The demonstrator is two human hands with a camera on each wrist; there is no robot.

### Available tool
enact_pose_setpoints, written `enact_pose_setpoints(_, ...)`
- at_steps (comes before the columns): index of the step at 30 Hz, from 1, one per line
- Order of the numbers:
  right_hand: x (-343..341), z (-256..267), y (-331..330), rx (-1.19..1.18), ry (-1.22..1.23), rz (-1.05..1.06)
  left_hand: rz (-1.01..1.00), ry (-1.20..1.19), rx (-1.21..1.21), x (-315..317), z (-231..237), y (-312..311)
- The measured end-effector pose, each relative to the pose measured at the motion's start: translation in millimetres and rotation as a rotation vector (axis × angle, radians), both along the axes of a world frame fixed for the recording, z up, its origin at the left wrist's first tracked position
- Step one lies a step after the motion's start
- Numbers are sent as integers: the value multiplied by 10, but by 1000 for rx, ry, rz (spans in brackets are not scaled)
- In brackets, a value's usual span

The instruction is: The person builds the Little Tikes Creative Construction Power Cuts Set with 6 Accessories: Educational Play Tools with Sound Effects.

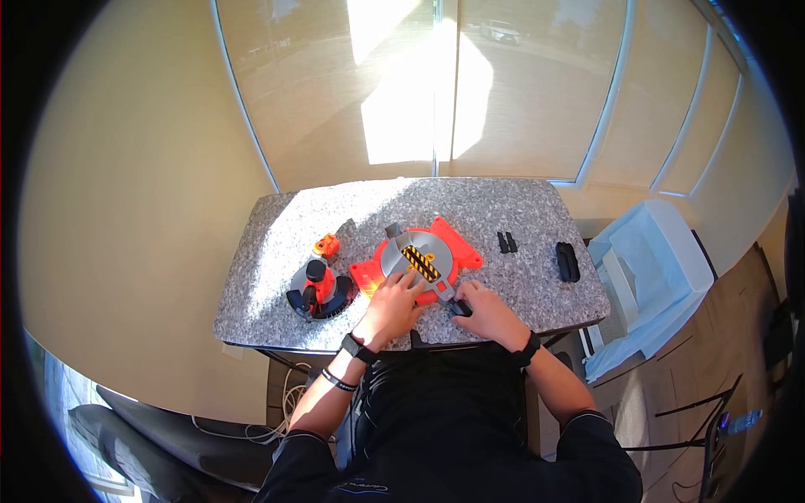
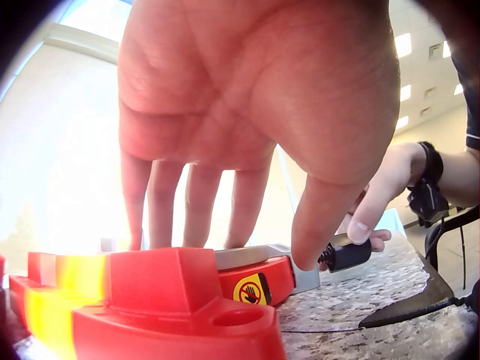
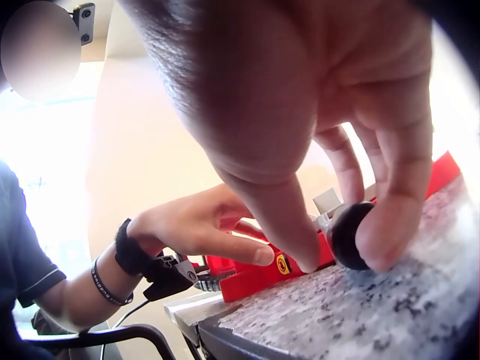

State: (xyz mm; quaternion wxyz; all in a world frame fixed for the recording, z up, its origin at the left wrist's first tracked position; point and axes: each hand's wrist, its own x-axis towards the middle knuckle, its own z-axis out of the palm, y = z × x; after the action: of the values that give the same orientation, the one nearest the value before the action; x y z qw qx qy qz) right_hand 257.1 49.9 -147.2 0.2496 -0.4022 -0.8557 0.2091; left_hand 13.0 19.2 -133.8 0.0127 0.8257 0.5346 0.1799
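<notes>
A red toy saw base (image 1: 458,244) with a grey round turntable (image 1: 444,258) sits at the middle of the speckled table. Black-and-yellow stripes mark the turntable's centre. My left hand (image 1: 392,308) rests on the turntable with its fingers straight and spread, pressing from above. On the side nearest my body, a black ridged knob (image 2: 351,256) sticks out from the turntable's arm. Thumb and fingers of my right hand (image 1: 488,312) pinch this knob, seen end-on in the right wrist view. A warning sticker (image 2: 251,291) with a hand symbol shows beside the arm.
Left of the base stands a red-and-black toy saw head (image 1: 317,289), with a small orange piece (image 1: 325,245) behind it. Two small black strips (image 1: 507,242) and a black oblong part (image 1: 568,262) lie to the right. A lined bin (image 1: 671,251) stands beyond the table's right edge.
</notes>
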Motion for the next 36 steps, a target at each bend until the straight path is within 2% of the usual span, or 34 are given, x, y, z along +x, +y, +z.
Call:
enact_pose_setpoints(10,-22,-53,33,-29,76,-22,1,0,4,-8,-7,11)
enact_pose_setpoints(14,-30,13,7,-61,20,-29,4,14,2,-12,-16,20)
enact_pose_setpoints(16,-24,5,-3,22,13,-8,-1,1,6,-15,-22,23)
enact_pose_setpoints(23,-2,-54,47,6,22,3,-2,2,19,-13,-18,11)
enact_pose_setpoints(32,-13,-44,44,-100,-5,-27,2,8,6,-13,-14,14)
enact_pose_setpoints(34,-22,-24,28,5,22,-2,-3,11,12,-17,-10,21)
enact_pose_setpoints(36,-18,-25,33,12,24,3,-2,9,11,-14,2,24)
